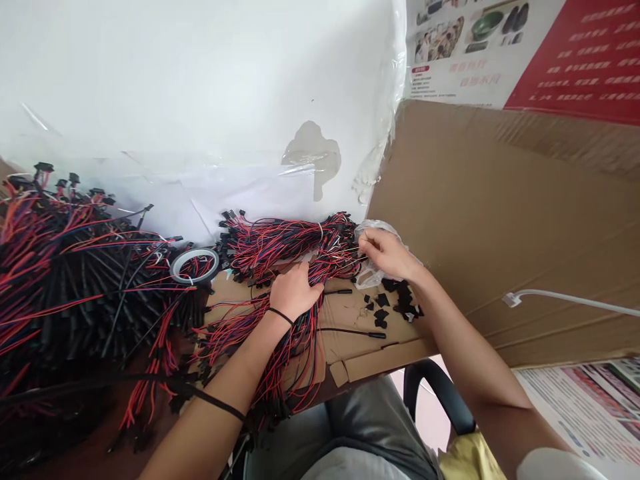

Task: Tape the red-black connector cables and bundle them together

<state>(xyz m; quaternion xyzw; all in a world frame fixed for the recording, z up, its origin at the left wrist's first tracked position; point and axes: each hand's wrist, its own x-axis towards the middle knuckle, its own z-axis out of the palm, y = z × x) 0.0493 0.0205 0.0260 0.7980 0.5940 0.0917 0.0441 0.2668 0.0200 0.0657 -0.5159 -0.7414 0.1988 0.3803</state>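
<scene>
My left hand (pixel 296 291) rests on a bundle of red and black wires (pixel 307 333) on the cardboard, its fingers wrapped over the wires. To its right, my right hand (pixel 383 252) is pinched at the wire ends, beside a clear plastic bag (pixel 373 277); what its fingertips hold is too small to make out. Behind both hands lies a tied bundle of red and blue wires (pixel 280 239) with black connectors. Two black cable ends (pixel 375 334) point right on the cardboard (pixel 345 313).
A large heap of black-sleeved wires (pixel 95 287) fills the left side. A roll of tape (pixel 195 265) lies against it. Black scraps (pixel 381 316) are near the bag. A cardboard wall (pixel 500 220) stands at right, with a white cable tie (pixel 575 298) in front.
</scene>
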